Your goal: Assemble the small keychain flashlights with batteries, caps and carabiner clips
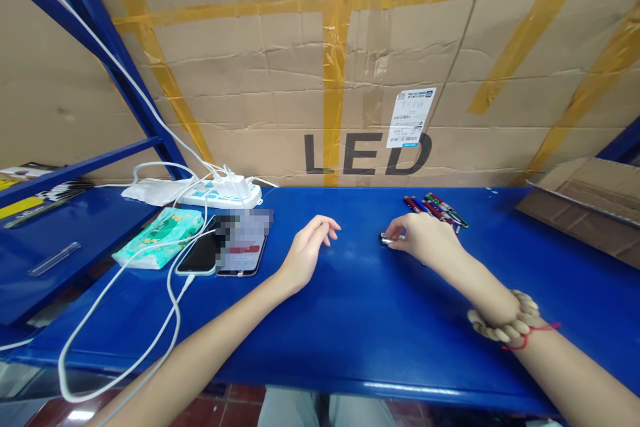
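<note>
My right hand [425,237] pinches a small silver cylinder with a dark end [393,239] between thumb and fingers, low over the blue table [350,333]. What exactly the cylinder is, I cannot make out. Just beyond that hand lies a loose group of slim coloured sticks [434,205], in red, blue and green with shiny parts, partly hidden by the knuckles. My left hand [307,250] hovers or rests at the middle of the table, fingers loosely bent and a little apart, with nothing in them.
On the left lie two phones [197,257] [243,253], a green tissue pack [157,237] and a white power strip [220,197] with trailing white cables [117,280]. An open cardboard box [585,213] stands at right. A large taped carton [280,80] forms the back wall.
</note>
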The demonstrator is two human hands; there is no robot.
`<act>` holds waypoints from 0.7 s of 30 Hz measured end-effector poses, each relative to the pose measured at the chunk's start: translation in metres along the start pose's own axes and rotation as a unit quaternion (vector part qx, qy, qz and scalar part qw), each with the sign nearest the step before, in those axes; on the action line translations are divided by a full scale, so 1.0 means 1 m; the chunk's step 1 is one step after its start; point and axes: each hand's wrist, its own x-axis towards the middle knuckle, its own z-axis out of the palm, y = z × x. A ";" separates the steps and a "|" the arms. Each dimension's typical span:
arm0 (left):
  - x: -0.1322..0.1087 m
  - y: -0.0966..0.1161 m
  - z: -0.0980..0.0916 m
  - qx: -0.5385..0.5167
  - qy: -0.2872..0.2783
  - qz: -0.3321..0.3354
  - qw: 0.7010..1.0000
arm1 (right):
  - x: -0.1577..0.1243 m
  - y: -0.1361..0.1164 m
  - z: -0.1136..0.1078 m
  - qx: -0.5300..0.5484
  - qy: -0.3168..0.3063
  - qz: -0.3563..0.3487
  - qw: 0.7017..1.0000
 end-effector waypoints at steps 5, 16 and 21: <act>0.001 -0.001 0.000 0.004 -0.003 -0.005 1.000 | 0.001 -0.001 0.005 0.006 0.013 -0.045 0.999; 0.002 -0.005 -0.001 0.000 -0.002 0.004 1.000 | 0.021 0.027 0.009 -0.013 0.125 0.043 0.991; 0.002 -0.006 -0.001 -0.002 -0.003 0.010 1.000 | 0.030 0.043 0.020 -0.067 0.072 0.070 0.993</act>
